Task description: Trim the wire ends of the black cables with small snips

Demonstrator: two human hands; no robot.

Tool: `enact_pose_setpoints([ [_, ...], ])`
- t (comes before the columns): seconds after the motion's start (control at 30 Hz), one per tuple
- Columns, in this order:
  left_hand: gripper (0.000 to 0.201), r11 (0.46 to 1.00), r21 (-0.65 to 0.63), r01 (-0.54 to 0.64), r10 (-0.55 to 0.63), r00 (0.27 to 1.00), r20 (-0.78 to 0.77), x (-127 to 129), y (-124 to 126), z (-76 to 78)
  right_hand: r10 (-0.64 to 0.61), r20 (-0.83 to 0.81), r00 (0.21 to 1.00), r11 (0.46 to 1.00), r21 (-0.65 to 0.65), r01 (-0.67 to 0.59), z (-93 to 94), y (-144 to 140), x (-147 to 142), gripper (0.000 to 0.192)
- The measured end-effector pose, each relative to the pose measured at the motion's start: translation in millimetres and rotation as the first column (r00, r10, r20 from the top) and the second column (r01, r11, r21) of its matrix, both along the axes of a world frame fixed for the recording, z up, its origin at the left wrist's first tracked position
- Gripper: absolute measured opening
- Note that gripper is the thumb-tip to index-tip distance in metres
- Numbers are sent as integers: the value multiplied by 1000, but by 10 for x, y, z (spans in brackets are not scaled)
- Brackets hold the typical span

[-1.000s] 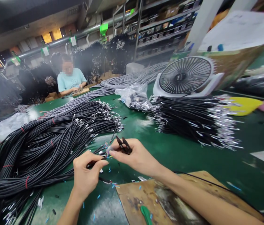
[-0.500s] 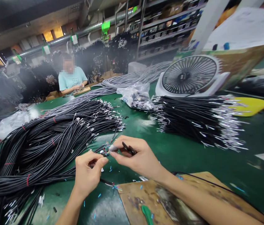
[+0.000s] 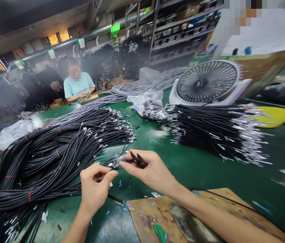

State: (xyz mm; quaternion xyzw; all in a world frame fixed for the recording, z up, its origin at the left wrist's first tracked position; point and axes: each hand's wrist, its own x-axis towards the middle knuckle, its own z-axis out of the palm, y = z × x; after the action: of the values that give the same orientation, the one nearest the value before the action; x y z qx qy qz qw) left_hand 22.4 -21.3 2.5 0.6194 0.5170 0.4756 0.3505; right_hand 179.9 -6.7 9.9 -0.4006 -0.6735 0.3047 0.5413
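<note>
My left hand point(image 3: 94, 184) pinches a black cable close to its stripped end, thumb against the forefinger. Thin coloured wires point(image 3: 117, 163) fan out of that end. The thumb and forefinger of my right hand point(image 3: 152, 170) are closed at these wires. Dark snips point(image 3: 138, 160) are tucked in the same right hand, their blades apart and pointing up; the handles are hidden by the palm. Just below the hands, another black cable end with coloured wires point(image 3: 125, 204) lies near the board. A big bundle of black cables point(image 3: 53, 155) rests beside my left hand.
A stack of cut black cables point(image 3: 205, 128) lies at right, before a fan point(image 3: 205, 82). A plastic bag of small parts point(image 3: 148, 104) and grey cables point(image 3: 122, 91) lie farther back. A worn board point(image 3: 147, 216) is in front. A co-worker point(image 3: 78, 86) sits across the table.
The right hand has shifted very slightly right and down, and the snips' blades show more apart. Both hands stay at the same wire end. The view has moved a little.
</note>
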Motion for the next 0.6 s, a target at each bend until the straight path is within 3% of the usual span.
enact_pose_setpoints([
  [0.17,19,996,85,12,-7,999,-54,-13,9,-30,42,-7,999,998,-53,-43,-12,-5,-8,26],
  [0.4,16,968,246,41,-7,991,-136,-8,20,-51,-5,113,994,996,93,-6,2,-13,-23,26],
  [0.6,15,956,292,33,11,989,-150,-2,32,-97,1,108,994,998,63,-8,-28,-17,-19,20],
])
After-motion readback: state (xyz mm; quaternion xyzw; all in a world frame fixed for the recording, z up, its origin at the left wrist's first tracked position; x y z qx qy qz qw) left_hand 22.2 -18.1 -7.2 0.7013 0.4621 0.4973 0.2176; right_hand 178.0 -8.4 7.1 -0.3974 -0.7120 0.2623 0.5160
